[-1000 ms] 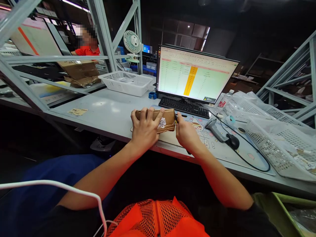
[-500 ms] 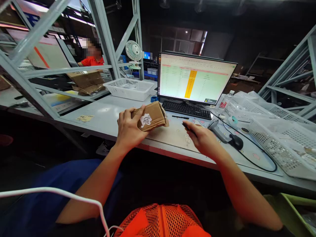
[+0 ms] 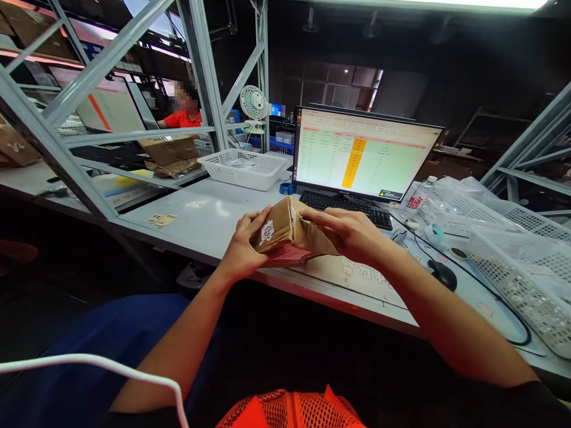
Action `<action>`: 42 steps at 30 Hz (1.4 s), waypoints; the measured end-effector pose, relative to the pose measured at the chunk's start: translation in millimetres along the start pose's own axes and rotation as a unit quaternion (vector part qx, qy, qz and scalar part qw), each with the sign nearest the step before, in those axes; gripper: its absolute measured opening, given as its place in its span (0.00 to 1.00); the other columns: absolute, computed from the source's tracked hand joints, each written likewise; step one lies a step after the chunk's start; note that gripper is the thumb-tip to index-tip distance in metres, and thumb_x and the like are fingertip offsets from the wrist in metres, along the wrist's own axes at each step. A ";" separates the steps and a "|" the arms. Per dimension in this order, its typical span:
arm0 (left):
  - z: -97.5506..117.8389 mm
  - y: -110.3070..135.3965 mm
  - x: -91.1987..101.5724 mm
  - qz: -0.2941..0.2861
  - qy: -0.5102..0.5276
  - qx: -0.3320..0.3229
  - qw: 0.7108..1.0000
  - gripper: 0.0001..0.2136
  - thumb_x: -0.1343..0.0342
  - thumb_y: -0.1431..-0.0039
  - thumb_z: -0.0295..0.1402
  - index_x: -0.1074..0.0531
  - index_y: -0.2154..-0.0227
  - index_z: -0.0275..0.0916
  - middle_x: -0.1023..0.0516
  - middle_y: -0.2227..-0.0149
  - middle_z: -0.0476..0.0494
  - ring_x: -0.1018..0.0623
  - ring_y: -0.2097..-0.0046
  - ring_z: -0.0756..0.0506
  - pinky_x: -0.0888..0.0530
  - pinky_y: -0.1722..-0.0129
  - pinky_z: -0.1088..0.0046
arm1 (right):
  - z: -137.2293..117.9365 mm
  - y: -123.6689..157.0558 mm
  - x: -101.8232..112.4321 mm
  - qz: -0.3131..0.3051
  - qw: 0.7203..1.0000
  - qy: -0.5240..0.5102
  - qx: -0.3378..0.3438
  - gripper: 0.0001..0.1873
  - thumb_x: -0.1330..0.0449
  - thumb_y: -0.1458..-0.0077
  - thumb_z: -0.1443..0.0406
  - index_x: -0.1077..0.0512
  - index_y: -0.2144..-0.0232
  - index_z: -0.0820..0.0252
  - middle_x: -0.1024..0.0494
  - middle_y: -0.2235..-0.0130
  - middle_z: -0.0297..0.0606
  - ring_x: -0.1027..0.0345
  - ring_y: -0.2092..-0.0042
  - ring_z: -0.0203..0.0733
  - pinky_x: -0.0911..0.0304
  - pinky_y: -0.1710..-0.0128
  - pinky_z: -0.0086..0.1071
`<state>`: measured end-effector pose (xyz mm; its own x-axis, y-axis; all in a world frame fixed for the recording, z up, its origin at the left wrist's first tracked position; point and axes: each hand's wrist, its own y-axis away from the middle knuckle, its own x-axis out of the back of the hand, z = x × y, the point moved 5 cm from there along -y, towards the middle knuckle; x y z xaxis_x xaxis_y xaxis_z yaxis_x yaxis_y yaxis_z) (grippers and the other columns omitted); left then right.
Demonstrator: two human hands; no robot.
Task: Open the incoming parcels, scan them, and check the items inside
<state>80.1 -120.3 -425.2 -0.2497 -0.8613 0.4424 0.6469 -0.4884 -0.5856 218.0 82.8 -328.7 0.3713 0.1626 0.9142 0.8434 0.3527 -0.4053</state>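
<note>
A small brown cardboard box with a white handwritten label is tilted above the desk's front edge. My left hand grips its left side, thumb near the label and fingers behind. Across the box's right end reaches my right hand, its fingertips pressed on the cardboard at the top edge and the other fingers curled below. Whether that hand still has the slim dark tool inside it is hidden. A reddish surface shows beneath the box.
Behind the box stand a keyboard and a monitor. A white basket is at the back left, with blue tape beside it. To the right are a mouse, cable and plastic baskets. A co-worker sits beyond the rack.
My right hand has moved left from the mat onto the box's right end; the dark tool it held no longer shows. The box has been turned, its end facing the right hand.
</note>
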 end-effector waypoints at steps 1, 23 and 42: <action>-1.9 -0.7 1.1 -0.004 0.006 0.002 1.000 0.48 0.26 0.51 0.47 0.38 0.27 0.50 0.33 0.37 0.41 0.31 0.34 0.35 0.35 0.29 0.56 | 0.7 -0.7 -1.1 0.001 1.000 -0.006 0.005 0.28 0.50 0.28 0.68 0.32 0.30 0.49 0.20 0.52 0.42 0.28 0.57 0.42 0.37 0.58 0.29; -117.1 5.4 -4.7 -0.006 0.188 0.118 0.975 0.49 0.27 0.49 0.52 0.39 0.28 0.38 0.26 0.36 0.32 0.28 0.33 0.30 0.32 0.31 0.55 | 146.8 135.2 -105.9 -0.288 0.877 0.224 -0.313 0.34 0.55 0.30 0.74 0.37 0.27 0.48 0.20 0.44 0.52 0.22 0.49 0.55 0.30 0.57 0.40; 6.8 -15.3 -70.9 0.136 -0.303 -0.222 0.917 0.17 0.38 0.31 0.44 0.22 0.47 0.39 0.17 0.51 0.40 0.24 0.49 0.36 0.35 0.45 0.55 | 88.2 -50.1 -69.7 0.019 0.991 -0.074 -0.113 0.23 0.40 0.30 0.53 0.22 0.42 0.60 0.23 0.47 0.49 0.27 0.46 0.53 0.32 0.43 0.44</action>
<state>92.8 -50.8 -443.0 0.4108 -0.7892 0.4565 0.2355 -0.3918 -0.8894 115.6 135.1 -372.7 0.3568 0.3110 0.8809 0.9018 0.1313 -0.4117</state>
